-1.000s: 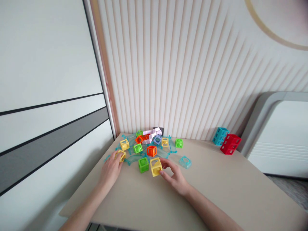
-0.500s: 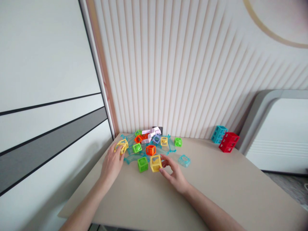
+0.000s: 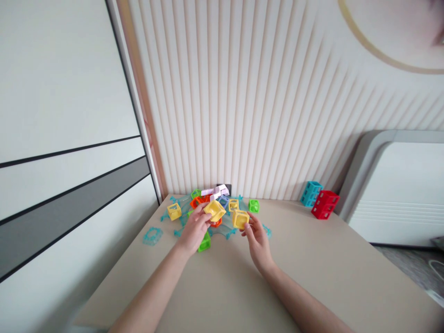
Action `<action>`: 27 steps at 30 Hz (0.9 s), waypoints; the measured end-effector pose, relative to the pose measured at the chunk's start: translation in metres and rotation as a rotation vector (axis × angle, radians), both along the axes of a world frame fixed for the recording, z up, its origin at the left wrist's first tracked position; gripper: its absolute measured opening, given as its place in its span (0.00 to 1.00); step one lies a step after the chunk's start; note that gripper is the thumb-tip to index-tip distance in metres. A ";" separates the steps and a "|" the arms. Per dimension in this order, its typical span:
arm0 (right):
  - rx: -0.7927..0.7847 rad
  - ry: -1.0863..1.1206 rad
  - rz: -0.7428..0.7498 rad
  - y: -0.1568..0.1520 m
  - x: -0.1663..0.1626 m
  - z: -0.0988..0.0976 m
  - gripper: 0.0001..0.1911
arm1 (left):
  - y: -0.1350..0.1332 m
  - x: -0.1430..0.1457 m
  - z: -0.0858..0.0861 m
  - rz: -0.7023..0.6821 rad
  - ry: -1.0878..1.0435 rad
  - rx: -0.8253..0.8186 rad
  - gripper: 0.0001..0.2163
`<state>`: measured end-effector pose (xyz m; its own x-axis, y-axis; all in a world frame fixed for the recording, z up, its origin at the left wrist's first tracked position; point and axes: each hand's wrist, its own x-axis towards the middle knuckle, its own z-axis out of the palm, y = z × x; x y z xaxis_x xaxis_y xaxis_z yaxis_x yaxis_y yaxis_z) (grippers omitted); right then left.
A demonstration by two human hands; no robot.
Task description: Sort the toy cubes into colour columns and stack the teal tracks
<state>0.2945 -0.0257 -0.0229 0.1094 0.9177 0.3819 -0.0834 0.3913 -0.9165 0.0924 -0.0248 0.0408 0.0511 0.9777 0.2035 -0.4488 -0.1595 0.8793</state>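
My left hand (image 3: pixel 196 228) is closed on a yellow toy block (image 3: pixel 215 211), held tilted above the pile. To its right, my right hand (image 3: pixel 257 239) pinches a second yellow cube block (image 3: pixel 240 219) between thumb and fingers. A small gap separates the two held blocks. Below my left hand, a green cube (image 3: pixel 204 242) rests on the table, partly covered by the hand. An orange block (image 3: pixel 217 223) shows partly beneath the left block. Another yellow cube (image 3: pixel 174 211) lies at the pile's left side.
Clear-blue track pieces (image 3: pixel 225 230) spread under the pile, with lilac pieces (image 3: pixel 220 190) on top. A blue ring-like piece (image 3: pixel 152 236) lies left. A green cube (image 3: pixel 254 206) sits right. Stacked blue blocks (image 3: pixel 311 193) and red blocks (image 3: pixel 325 204) stand near the ribbed wall (image 3: pixel 243 101).
My left hand has moved right, bringing a yellow block over the pile. My right hand has raised its yellow cube and shifted slightly right. The view has shifted a little.
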 end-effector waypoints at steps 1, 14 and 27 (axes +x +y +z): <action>-0.008 0.008 -0.025 0.001 0.001 0.000 0.27 | -0.001 0.005 -0.004 -0.038 -0.061 0.014 0.15; -0.023 -0.027 0.000 -0.004 -0.003 -0.002 0.26 | -0.021 0.014 -0.040 -0.239 0.111 0.055 0.08; 0.033 -0.138 -0.025 -0.004 0.001 -0.004 0.25 | -0.022 0.019 -0.045 -0.206 0.275 0.039 0.18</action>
<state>0.2953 -0.0296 -0.0268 0.0765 0.9021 0.4248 0.0533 0.4217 -0.9052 0.1111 -0.0467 -0.0043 0.3047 0.9329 0.1920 -0.2224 -0.1263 0.9667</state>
